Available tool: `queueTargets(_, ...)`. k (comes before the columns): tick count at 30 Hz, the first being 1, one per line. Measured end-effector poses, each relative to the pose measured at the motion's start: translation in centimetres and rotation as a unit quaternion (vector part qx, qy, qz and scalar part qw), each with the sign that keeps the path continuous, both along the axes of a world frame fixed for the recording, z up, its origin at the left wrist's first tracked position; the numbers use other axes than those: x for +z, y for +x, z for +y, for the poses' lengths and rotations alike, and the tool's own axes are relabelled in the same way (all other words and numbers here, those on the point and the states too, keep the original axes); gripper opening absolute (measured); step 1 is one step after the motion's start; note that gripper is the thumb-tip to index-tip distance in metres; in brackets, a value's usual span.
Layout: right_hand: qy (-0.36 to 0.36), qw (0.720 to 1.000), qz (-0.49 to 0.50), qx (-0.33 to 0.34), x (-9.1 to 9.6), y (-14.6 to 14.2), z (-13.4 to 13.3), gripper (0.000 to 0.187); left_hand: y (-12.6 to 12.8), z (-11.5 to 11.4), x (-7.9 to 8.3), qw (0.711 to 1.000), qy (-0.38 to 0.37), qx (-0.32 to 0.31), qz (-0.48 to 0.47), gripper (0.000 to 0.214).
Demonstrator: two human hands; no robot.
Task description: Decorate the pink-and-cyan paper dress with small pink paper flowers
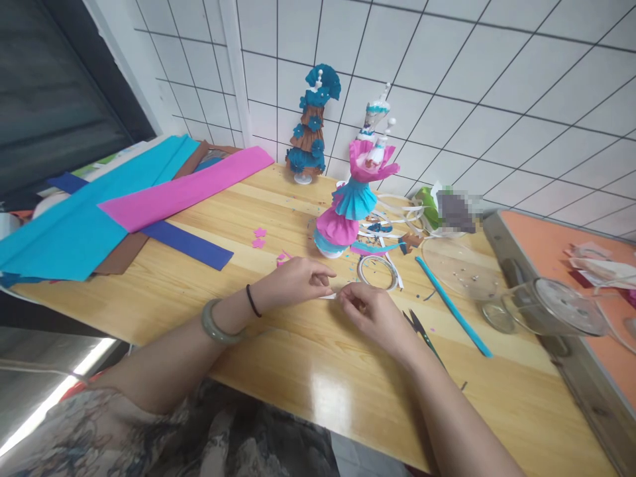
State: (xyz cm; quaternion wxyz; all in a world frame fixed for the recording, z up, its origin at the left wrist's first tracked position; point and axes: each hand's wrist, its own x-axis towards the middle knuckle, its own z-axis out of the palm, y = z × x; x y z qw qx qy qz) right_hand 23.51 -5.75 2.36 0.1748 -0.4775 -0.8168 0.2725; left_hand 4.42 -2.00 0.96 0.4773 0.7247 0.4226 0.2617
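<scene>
**Both hands meet over a short white strip, front of bench**

From where I stand: the left hand [301,281] comes in from the left, forearm angled up across the table front, palm down, fingers bent toward the right. The index sits raised above the other fingertips with a small gap between. A black band [252,301] and a pale green bangle [218,324] on that wrist. The right hand [370,315] comes in from the lower right, knuckles up, thumb and fingers curled inward. Hands are close together, fingertips nearly meeting.

The thin short white strip [328,297] is in the gap between the fingertips. Long axis runs roughly left-right, one end at each hand. Contact points are hidden; can't tell whether either hand is clamped on it.

Just beyond: a flat white tape ring [375,271] on the light wood tabletop [278,371], and a tiered pink-and-turquoise crepe paper figure [355,199], upright. Brown-and-teal paper figure [312,136] also upright, further back by the tiled wall.

Dark-handled scissors [424,334] lie beside the right forearm, blades pointing away from the person. Straight turquoise stick [453,306] to their right, lying diagonally.

Labels: the grey patch behind the tape is pixelated, so any print there is unreadable.
</scene>
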Motion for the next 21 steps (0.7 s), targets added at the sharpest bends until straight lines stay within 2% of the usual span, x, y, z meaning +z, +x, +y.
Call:
queueTargets(4, 0.012, 1.0, -0.016, 0.009, 0.01, -0.06, -0.08, 0.016, 0.53, -0.3, -0.57, 0.999, 0.005, -0.041, 0.016, 0.039)
queueTargets(10, 0.01, 1.0, -0.027, 0.006, -0.27, 0.15, 0.0, 0.014, 0.4, -0.47, -0.34, 0.997, 0.009, -0.048, 0.059, 0.03)
queueTargets(14, 0.011, 0.999, -0.034, 0.003, -0.3, 0.3, 0.11, 0.014, 0.41, -0.4, -0.73, 0.997, -0.059, -0.042, 0.031, 0.034)
queueTargets(16, 0.012, 0.999, -0.039, 0.004, -0.23, 0.33, 0.16, 0.014, 0.49, -0.41, -0.93, 0.994, -0.09, -0.059, 0.009, 0.035)
queueTargets(21, 0.021, 0.999, -0.042, -0.004, -0.07, 0.35, 0.26, 0.015, 0.63, -0.56, -0.85, 0.993, -0.067, -0.099, -0.014, 0.028)
